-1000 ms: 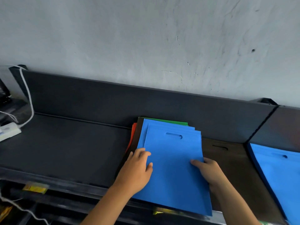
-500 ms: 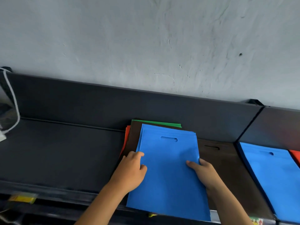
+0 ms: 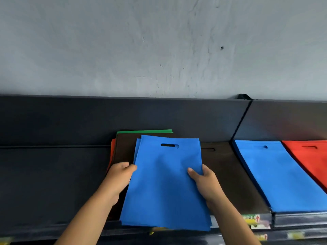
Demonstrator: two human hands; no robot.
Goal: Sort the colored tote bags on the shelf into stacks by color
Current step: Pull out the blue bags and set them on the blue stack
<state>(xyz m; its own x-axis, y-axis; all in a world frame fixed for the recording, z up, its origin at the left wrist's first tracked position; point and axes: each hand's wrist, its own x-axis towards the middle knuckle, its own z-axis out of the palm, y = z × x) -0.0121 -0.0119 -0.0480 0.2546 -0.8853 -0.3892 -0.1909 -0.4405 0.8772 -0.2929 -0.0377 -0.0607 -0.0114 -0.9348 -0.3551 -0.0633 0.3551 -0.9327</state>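
Now both hands are gripping a thin bundle of blue bags (image 3: 164, 183) at mid-frame: the left hand (image 3: 118, 181) is pinching its left edge, the right hand (image 3: 203, 181) is clamping its right edge with the thumb on top. The bundle is lying over a mixed pile (image 3: 123, 149) of brown, green and orange bags on the shelf (image 3: 53, 174). A blue stack (image 3: 283, 177) is sitting at right of frame, an orange stack (image 3: 311, 156) just beside it. Judging by this, the bundle is heading for the blue stack; doing it well means keeping both edges pinched so no sheet is slipping, lifting clear of the brown bag, and squaring the handle slots on landing.
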